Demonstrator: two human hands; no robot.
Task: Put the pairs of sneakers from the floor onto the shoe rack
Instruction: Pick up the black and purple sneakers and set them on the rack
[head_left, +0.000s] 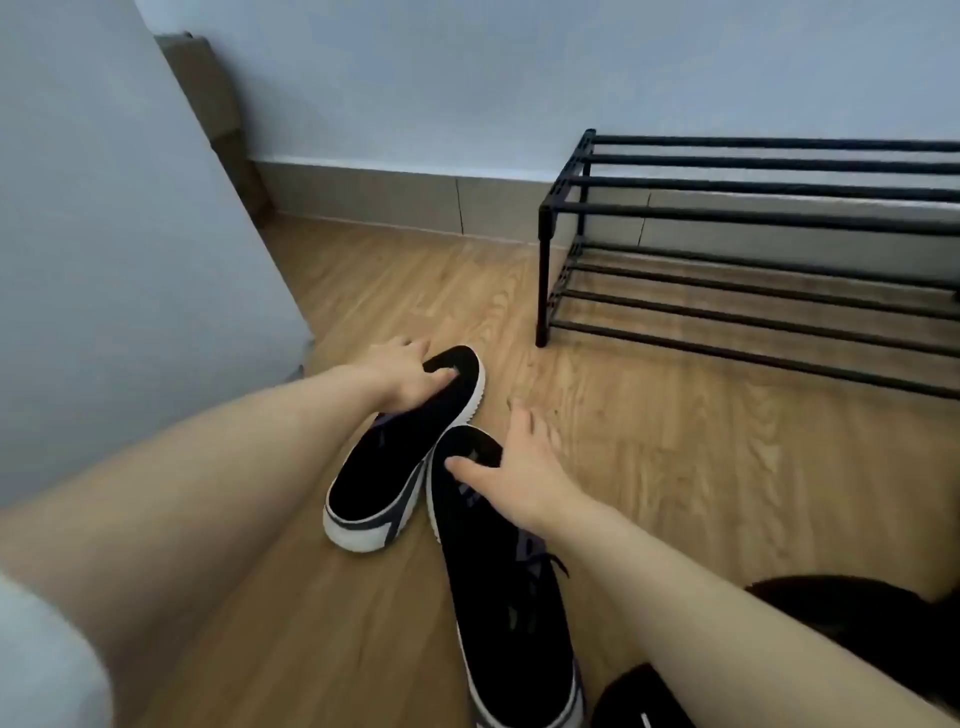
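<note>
Two black sneakers with white soles lie on the wooden floor in front of me. My left hand grips the heel opening of the left sneaker, thumb inside the collar. My right hand hovers with spread fingers over the heel of the right sneaker, its thumb touching the collar; it holds nothing firmly. A black two-tier shoe rack of metal bars stands against the wall at the right, with nothing on either tier.
A white cabinet or door panel stands close on the left. More dark shoes lie at the bottom right beside my right forearm. A grey skirting board runs along the far wall.
</note>
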